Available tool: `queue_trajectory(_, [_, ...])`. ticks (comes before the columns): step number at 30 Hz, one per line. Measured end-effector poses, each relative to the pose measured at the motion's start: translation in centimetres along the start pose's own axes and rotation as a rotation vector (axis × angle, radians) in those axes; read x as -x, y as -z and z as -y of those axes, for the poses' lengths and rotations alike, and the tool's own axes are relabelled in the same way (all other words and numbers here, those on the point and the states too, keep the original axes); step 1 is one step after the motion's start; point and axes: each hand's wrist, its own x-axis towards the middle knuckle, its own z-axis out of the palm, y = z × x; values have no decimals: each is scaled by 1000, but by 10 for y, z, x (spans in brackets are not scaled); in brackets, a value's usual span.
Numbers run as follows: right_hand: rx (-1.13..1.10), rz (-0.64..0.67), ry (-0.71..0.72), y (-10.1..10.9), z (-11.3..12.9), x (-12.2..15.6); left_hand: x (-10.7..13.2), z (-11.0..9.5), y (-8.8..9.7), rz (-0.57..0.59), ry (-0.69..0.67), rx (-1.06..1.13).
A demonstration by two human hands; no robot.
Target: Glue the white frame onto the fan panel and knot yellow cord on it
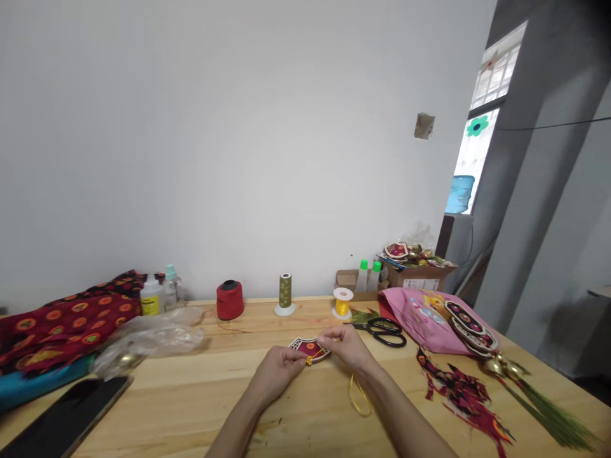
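Note:
My left hand (277,369) and my right hand (347,347) meet over the wooden table (200,394), both pinched on a small red fan-shaped ornament (307,347) with a white and dark border. A yellow cord (359,395) runs from the ornament and loops down on the table below my right wrist. My left fingers are closed at the ornament's lower edge, where the yellow cord starts. My right fingers grip its right side.
Black scissors (386,331) lie just right of my hands. Behind stand a yellow cord spool (342,303), an olive thread cone (285,294) and a red spool (230,299). Pink cloth (420,318) with finished ornaments sits right; red patterned fabric (62,324), a plastic bag and a phone (62,420) left.

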Motion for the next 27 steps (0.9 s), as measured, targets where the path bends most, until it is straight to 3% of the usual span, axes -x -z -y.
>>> queue_trajectory(6, [389, 36, 34, 6, -6, 3, 0, 0, -1, 5, 12, 43])
queue_trajectory(8, [416, 30, 11, 7, -5, 3, -1, 2, -1, -2, 16, 43])
queue_trajectory(12, [319, 3, -17, 6, -1, 2, -2, 4, -1, -8, 10, 29])
queue_trajectory(17, [102, 76, 111, 1, -3, 3, -2, 3, 0, -18, -1, -10])
queue_trajectory(22, [-105, 164, 68, -8, -9, 2, 0, -2, 0, -26, -6, -73])
queue_trajectory(27, [-201, 128, 76, -13, -14, -1, 1, -5, -1, -49, 7, -112])
